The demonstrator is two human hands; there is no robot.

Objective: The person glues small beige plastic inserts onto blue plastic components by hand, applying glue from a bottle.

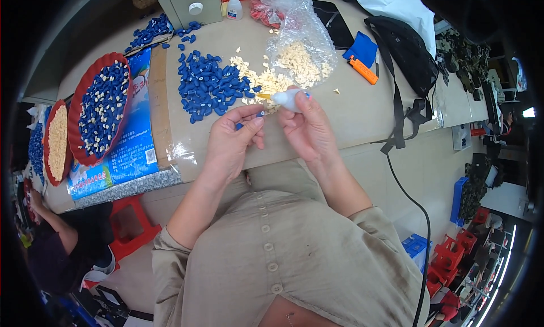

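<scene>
My left hand [228, 141] is closed, pinching a small blue bean-shaped piece [260, 114] between thumb and fingertips; another bit of blue shows lower among the fingers. My right hand [310, 130] grips a small white squeeze bottle [287, 100], tilted so its yellow nozzle points left, just above the blue piece. Beyond my left hand lies a heap of similar blue pieces [207, 86]. Small cream-coloured pieces [263, 78] are scattered behind the bottle, and more spill from a clear plastic bag [300, 32].
At left stand a red oval tray [73, 114] of blue and cream pieces and a second red tray [67, 164] of cream bits. Another white bottle [234, 9] stands at the back. An orange cutter [362, 70] and a black bag [405, 55] with straps lie right. A person [54, 236] sits left.
</scene>
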